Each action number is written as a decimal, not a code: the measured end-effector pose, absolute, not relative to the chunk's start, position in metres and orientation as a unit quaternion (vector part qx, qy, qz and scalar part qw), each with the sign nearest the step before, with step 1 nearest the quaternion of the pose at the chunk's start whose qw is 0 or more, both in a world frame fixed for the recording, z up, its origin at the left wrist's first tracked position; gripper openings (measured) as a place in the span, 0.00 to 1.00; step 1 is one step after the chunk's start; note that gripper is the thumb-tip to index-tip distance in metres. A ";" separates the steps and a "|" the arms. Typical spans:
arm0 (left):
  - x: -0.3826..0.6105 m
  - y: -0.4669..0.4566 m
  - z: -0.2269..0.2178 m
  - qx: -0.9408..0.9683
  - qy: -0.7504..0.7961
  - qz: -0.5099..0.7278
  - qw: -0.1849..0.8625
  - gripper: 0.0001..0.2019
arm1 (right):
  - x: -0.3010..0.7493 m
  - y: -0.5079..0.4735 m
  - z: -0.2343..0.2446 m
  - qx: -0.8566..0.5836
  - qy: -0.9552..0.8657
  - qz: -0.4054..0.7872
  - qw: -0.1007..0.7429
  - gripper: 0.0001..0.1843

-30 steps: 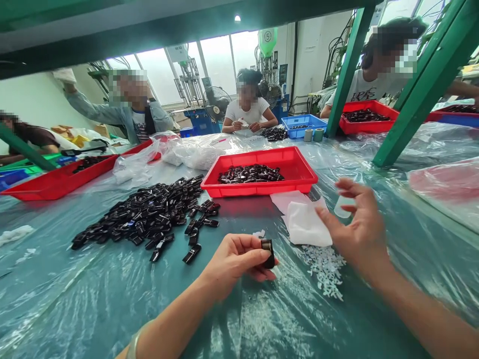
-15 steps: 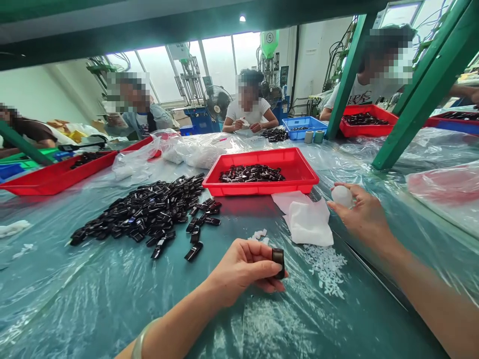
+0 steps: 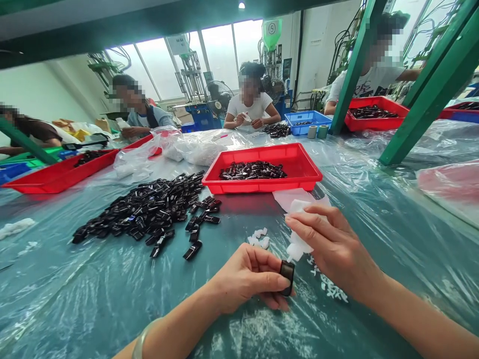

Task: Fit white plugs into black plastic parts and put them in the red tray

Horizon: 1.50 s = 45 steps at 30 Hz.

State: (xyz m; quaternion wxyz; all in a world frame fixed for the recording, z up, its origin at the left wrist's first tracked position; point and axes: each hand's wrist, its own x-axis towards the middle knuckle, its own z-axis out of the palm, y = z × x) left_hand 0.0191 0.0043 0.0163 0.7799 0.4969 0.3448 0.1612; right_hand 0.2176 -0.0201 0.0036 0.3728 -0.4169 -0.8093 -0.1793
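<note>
Black piece [image 3: 287,278], long axis near-upright, sits pinched between fingers of the left hand [image 3: 249,279], toward the worktop's [image 3: 86,309] near edge; right hand [image 3: 339,249] grips a white tapered object [image 3: 298,245]; red tray [image 3: 262,187] holds black parts [image 3: 252,170].

So the left hand [image 3: 243,279] has a small black piece [image 3: 287,277] pinched upright, and the right hand [image 3: 337,247] tips a white bottle [image 3: 298,245], nozzle down, right by its top edge. Can't tell if they touch. Big pile of black parts [image 3: 142,209] off to the left, more in the red tray [image 3: 262,187] ahead, white scraps [image 3: 259,239] nearby. 4 people [image 3: 250,104] sit around the far side.
</note>
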 end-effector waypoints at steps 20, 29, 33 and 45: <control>0.016 0.003 0.017 0.499 0.338 0.131 0.787 0.07 | 0.215 -0.027 0.003 -0.402 -0.816 -0.191 0.368 0.17; 0.015 0.003 0.019 0.512 0.333 0.128 0.781 0.07 | 0.218 -0.028 0.008 -0.376 -0.831 -0.178 0.369 0.17; 0.015 0.003 0.018 0.507 0.337 0.126 0.783 0.08 | 0.218 -0.028 0.009 -0.372 -0.831 -0.185 0.370 0.16; 0.020 0.001 0.016 0.502 0.335 0.116 0.789 0.09 | 0.212 -0.029 0.006 -0.385 -0.816 -0.196 0.383 0.16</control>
